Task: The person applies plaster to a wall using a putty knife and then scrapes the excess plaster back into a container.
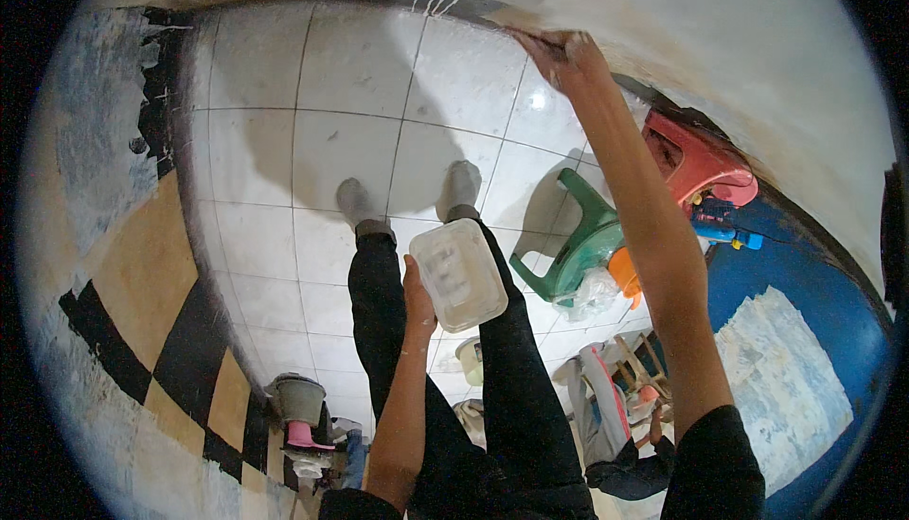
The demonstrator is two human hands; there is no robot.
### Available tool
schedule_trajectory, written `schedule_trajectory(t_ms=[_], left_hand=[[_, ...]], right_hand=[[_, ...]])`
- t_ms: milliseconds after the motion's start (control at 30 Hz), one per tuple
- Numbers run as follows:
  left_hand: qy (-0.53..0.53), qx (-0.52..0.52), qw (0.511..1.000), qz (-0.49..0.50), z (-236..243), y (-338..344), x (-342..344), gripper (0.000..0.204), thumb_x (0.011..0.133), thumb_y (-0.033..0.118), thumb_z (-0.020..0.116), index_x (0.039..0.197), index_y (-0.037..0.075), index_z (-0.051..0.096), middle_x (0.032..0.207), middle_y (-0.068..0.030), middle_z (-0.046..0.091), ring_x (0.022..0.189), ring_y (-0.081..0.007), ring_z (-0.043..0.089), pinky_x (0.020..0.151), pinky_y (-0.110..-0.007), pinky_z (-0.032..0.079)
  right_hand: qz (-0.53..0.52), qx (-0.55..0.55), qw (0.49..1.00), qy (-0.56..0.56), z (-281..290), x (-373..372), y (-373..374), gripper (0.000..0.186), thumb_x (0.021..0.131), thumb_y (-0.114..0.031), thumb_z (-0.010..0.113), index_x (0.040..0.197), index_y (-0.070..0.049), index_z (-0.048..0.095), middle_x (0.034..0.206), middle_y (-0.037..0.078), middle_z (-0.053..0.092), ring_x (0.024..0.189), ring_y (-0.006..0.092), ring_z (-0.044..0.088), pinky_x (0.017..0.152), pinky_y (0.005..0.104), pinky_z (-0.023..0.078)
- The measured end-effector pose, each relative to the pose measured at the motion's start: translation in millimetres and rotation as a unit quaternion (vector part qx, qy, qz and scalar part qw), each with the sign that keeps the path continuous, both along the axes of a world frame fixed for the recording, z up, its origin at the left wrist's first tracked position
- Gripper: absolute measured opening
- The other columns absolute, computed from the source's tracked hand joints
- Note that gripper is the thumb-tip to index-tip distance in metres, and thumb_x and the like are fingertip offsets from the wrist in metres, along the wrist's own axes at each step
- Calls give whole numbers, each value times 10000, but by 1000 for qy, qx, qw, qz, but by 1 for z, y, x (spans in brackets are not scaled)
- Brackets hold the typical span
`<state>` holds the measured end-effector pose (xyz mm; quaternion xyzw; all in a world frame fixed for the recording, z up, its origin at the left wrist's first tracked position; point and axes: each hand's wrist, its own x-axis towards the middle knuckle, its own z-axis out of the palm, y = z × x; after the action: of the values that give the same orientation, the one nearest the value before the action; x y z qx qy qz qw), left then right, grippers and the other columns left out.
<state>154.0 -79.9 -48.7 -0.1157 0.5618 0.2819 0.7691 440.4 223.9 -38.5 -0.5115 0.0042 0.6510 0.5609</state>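
My left hand (418, 298) grips the side of a rectangular translucent plastic tub (459, 276), held in front of my legs. Something whitish shows inside the tub, but I cannot tell how full it is. My right arm reaches up and forward to the pale wall (757, 37). There my right hand (565, 58) is closed near the wall's lower part, with whitish smears on its fingers. Whatever it may hold is hidden by the fingers and too small to make out.
A green plastic stool (582, 236) and a red one (696, 160) stand to the right, beside a clear plastic bag (595, 295). Another person's sleeve (630, 471) shows at lower right. A grey bucket (298, 395) with a pink dipper (305, 435) stands lower left, by the checkered wall (142, 316).
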Motion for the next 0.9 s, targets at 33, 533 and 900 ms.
schedule_trajectory(t_ms=[33, 533, 900], left_hand=[[2, 0, 1000, -5, 1, 2, 3, 703, 932, 601, 315, 1271, -3, 433, 1147, -147, 575, 981, -239, 614, 833, -395, 538], [-34, -12, 999, -19, -1, 0, 11, 713, 927, 608, 313, 1261, -8, 442, 1113, -140, 584, 962, -243, 619, 824, -403, 547], [36, -1, 998, -54, -3, -3, 28, 713, 924, 614, 327, 1286, 7, 423, 1168, -150, 567, 1002, -265, 598, 850, -406, 525]], right_hand=[[89, 48, 991, -88, -22, 13, 8, 352, 925, 34, 252, 1186, 269, 275, 1226, 374, 428, 1186, 433, 454, 1045, 470, 415], [-122, 67, 983, 117, 151, 26, -58, 431, 899, -26, 376, 1243, 225, 310, 1268, 321, 438, 1197, 385, 464, 1064, 434, 395], [82, 206, 967, -127, -22, 216, -142, 615, 850, -279, 647, 1174, 182, 400, 1224, 305, 489, 1163, 437, 481, 1048, 528, 381]])
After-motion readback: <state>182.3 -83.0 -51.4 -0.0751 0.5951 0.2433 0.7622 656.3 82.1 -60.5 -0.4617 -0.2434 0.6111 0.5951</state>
